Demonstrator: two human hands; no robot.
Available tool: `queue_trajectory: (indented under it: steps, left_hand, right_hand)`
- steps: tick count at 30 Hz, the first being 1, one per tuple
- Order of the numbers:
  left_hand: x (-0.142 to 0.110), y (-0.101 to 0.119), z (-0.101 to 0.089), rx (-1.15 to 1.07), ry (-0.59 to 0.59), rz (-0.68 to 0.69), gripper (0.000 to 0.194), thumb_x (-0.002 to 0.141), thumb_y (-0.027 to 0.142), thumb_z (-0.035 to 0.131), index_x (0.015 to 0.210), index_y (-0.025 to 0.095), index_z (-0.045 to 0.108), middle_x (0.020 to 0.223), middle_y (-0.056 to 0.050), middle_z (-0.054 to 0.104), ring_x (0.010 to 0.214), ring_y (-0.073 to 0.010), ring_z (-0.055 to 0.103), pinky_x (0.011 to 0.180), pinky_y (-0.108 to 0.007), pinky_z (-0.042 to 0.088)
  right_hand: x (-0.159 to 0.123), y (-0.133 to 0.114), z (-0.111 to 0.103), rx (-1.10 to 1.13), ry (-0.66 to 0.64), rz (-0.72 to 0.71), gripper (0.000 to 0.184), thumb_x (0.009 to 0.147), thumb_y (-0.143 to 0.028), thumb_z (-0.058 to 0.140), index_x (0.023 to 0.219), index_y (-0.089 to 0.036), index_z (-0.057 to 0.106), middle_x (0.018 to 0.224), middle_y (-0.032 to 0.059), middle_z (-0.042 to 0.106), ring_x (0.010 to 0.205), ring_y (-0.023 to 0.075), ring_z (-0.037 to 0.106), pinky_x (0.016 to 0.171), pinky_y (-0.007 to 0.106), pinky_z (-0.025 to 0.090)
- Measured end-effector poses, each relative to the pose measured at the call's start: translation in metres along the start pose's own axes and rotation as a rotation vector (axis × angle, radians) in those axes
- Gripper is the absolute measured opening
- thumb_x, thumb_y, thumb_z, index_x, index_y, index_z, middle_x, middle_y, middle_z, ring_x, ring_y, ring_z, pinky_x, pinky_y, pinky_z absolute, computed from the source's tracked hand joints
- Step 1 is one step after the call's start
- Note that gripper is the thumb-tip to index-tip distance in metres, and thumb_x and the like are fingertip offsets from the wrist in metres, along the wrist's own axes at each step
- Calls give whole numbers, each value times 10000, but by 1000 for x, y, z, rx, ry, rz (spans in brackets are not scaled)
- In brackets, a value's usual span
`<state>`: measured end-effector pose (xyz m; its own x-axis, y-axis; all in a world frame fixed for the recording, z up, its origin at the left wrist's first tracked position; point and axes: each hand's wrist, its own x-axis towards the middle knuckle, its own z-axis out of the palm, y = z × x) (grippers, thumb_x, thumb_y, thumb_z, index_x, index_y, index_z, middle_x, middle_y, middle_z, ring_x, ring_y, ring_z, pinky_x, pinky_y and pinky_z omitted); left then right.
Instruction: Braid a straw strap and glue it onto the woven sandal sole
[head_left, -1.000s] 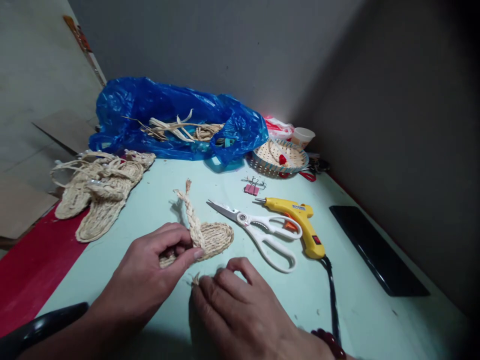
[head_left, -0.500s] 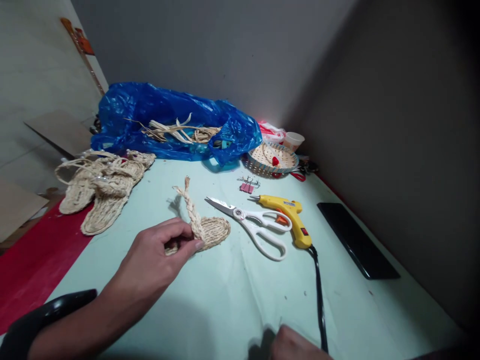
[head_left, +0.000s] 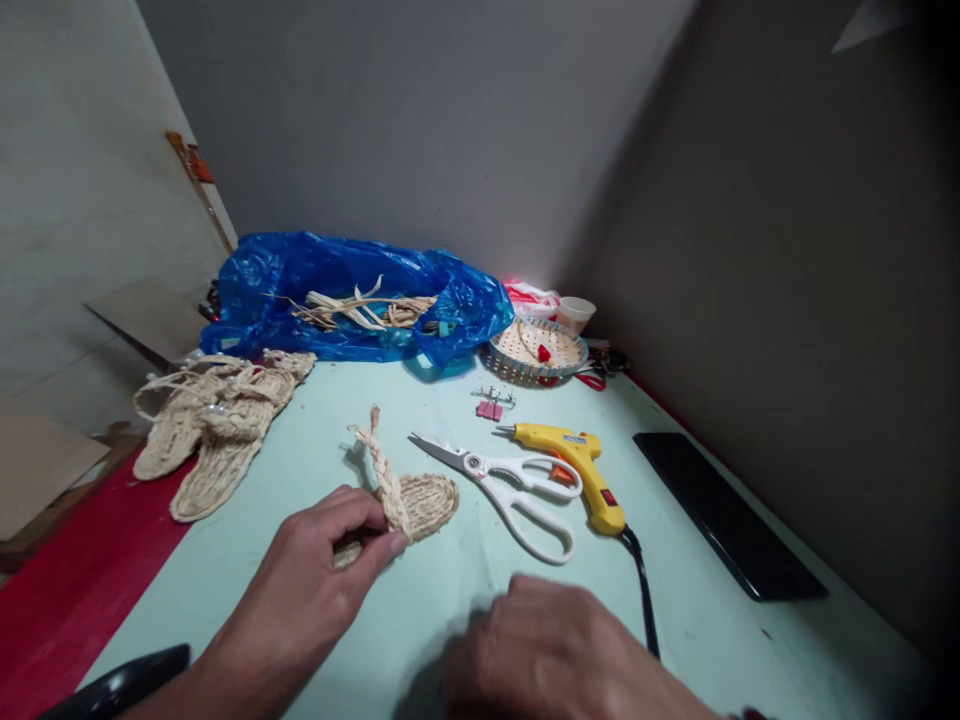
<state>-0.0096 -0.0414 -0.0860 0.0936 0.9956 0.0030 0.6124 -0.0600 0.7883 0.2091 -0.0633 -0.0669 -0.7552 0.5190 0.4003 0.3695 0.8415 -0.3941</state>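
Note:
A small woven straw sole [head_left: 424,503] with a braided straw strap [head_left: 379,465] lies on the pale green tabletop [head_left: 465,620]. My left hand [head_left: 311,585] pinches the sole's near end between thumb and fingers. My right hand [head_left: 555,655] hovers low at the bottom of the view, back toward the camera and blurred; whether it holds anything is hidden. White-handled scissors [head_left: 510,485] lie just right of the sole, and a yellow glue gun [head_left: 581,470] with a black cord lies beside them.
A finished pair of straw sandals [head_left: 214,425] rests at the left on a red strip. A blue plastic bag [head_left: 352,300] with straw stands at the back, beside a round woven basket [head_left: 536,350], pink binder clips [head_left: 490,405] and a cup. A black phone [head_left: 724,515] lies at right.
My right hand dropped out of the bottom of the view, then came back up near the middle. The view tilted upward. My left hand stayed on the sole.

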Motion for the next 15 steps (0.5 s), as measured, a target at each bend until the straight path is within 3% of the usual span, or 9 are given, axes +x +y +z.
queue_trajectory:
  steps: [2, 5, 8, 11, 15]
  left_hand:
    - [0, -1, 0, 10, -36, 3, 224, 857, 373, 568, 712, 220, 644, 787, -17, 667, 781, -217, 650, 741, -319, 492]
    - [2, -3, 0, 25, -57, 14, 242, 879, 377, 550, 716, 224, 644, 796, -24, 673, 790, -221, 647, 752, -323, 497]
    - [4, -4, -1, 26, -75, 1, 234, 876, 374, 557, 710, 238, 649, 776, -10, 679, 787, -216, 648, 732, -303, 498]
    - [5, -8, 0, 9, -52, -7, 257, 873, 394, 544, 692, 248, 653, 724, 1, 658, 735, -205, 631, 688, -295, 482]
    - [5, -16, 2, 32, -23, 7, 276, 860, 439, 548, 684, 258, 659, 710, 13, 649, 711, -194, 615, 674, -287, 460]
  right_hand:
    - [19, 16, -11, 33, 25, 54, 160, 978, -210, 487, 936, -187, 639, 793, 4, 692, 685, 121, 617, 643, 221, 462]
    - [42, 35, -23, -36, -48, 172, 211, 914, -59, 502, 965, -201, 649, 821, 11, 682, 710, 141, 600, 671, 251, 452]
    - [54, 50, -24, -65, -129, 255, 198, 903, -46, 516, 895, -201, 640, 794, 3, 663, 681, 134, 589, 647, 249, 443]
    - [50, 62, -19, -94, -139, 338, 195, 914, -62, 506, 821, -193, 617, 761, 6, 657, 641, 128, 590, 620, 244, 449]
    - [25, 71, -23, -155, -46, 392, 217, 946, -120, 466, 873, -205, 651, 772, 36, 684, 637, 154, 626, 609, 267, 487]
